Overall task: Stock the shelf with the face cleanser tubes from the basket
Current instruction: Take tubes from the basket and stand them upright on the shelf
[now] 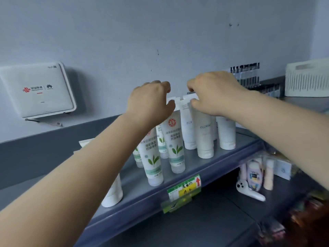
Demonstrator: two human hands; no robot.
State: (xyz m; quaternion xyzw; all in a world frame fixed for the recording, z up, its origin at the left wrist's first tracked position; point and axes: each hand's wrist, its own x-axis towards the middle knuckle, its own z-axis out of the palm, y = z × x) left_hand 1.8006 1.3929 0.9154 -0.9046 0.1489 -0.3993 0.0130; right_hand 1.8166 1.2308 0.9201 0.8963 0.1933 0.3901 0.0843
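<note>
Several face cleanser tubes stand cap-down on the grey shelf (204, 168). The green-leaf tubes (175, 145) are in front at the left, the plain white tubes (204, 138) at the right. My left hand (151, 100) hovers over the top of a green-leaf tube with fingers curled, its grip hidden. My right hand (213, 93) pinches the crimped top end of a white tube. Another white tube (114, 195) stands at the shelf's front left, partly behind my left forearm. The basket is out of view.
A white router box (37, 91) hangs on the wall at the left. A white slatted crate (306, 81) and dark packaged items (249, 75) sit at the back right. The lower shelf holds small bottles (254, 175) and a white controller (249, 191). A green price tag (185, 188) hangs on the shelf edge.
</note>
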